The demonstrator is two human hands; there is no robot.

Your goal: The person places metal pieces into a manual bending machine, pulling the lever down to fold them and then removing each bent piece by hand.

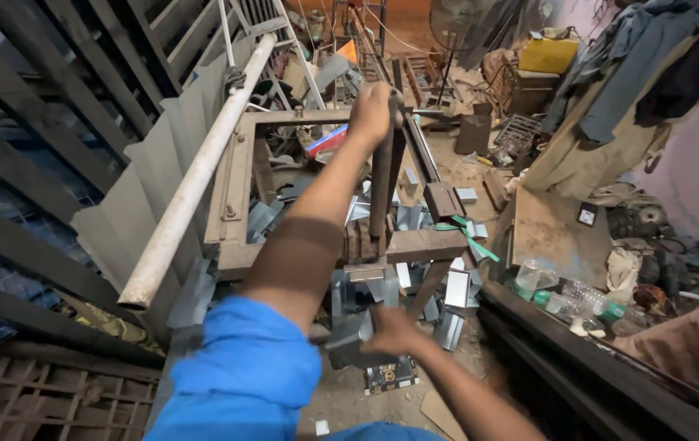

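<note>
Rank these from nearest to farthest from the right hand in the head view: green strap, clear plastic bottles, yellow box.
From the right hand:
1. Green strap, up and to its right on the floor.
2. Clear plastic bottles, farther right by the dark beam.
3. Yellow box, far off, top right.

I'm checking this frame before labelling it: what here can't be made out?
- Head view: the right hand and the grey metal piece it touches are motion-blurred, so its grip is unclear.
- The left hand wraps the top of the upright lever, hiding the lever's end.
- The press base where the lever meets the rusty frame is partly hidden by the left forearm.
- The clear plastic bottles are too small for detail.
</note>
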